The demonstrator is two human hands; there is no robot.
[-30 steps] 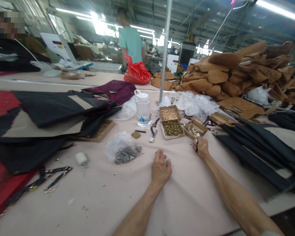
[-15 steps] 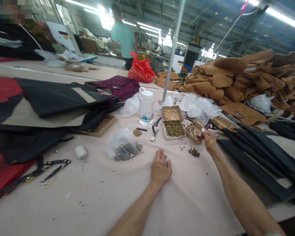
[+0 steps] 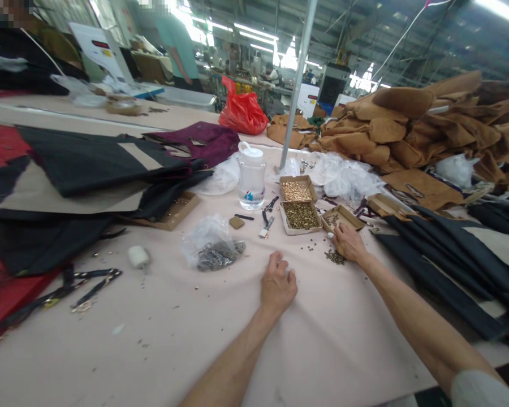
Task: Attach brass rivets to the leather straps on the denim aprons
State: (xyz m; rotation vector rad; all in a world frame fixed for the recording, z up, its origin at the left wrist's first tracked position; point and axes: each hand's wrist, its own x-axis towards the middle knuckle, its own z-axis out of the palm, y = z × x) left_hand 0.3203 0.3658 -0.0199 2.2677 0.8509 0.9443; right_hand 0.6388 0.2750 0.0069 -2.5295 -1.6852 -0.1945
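My left hand (image 3: 279, 284) rests on the pale cloth-covered table, its fingers loosely bent and apart, with nothing in them. My right hand (image 3: 348, 243) is at the near edge of a small open cardboard box (image 3: 353, 219) holding a few small metal pieces. Its fingers are curled together and point down, a white covering or object (image 3: 331, 235) showing at a fingertip. What they hold, if anything, is hidden. Just below them lies a small pile of dark metal pieces (image 3: 335, 258). To the left are a box of bronze-coloured pieces (image 3: 300, 217) and a box of gold-coloured pieces (image 3: 297, 190).
A water bottle (image 3: 251, 178) and a plastic bag of metal parts (image 3: 217, 251) stand left of the boxes. Dark fabric pieces (image 3: 97, 169) lie at left, more dark fabric (image 3: 453, 271) at right. Brown fabric pieces (image 3: 390, 124) are heaped behind. A metal pole (image 3: 297, 85) rises beyond.
My right hand has moved left and slightly down, from over the small box's right side to its near edge by the pile. My left hand stays put. A person behind has shifted left.
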